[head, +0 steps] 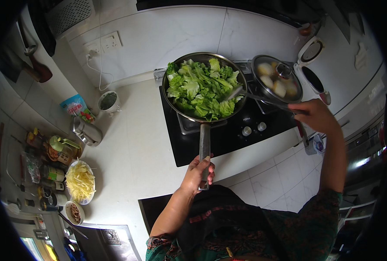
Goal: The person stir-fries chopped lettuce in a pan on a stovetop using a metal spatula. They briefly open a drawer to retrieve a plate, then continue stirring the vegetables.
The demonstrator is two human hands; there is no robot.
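Observation:
My left hand (198, 174) is wrapped around the metal handle (205, 140) of a deep frying pan (165, 99). The pan stands over the left burner of a black gas hob (177, 150), heaped with chopped green lettuce leaves (201, 88). In my right hand (317, 115) is the handle of a cooking spatula (268, 99). Its metal blade reaches in from the right and rests among the leaves at the pan's right side. The blade's lower edge is hidden in the greens.
Behind the spatula, a glass-lidded pan (255, 76) holds pale rounded pieces. An open rice cooker (310, 78) stands at the right. Along the left counter are a plate of shredded potato (80, 182), a bowl of meat (74, 212), a steel jug (87, 131), and several jars. A sink (131, 244) lies at lower left.

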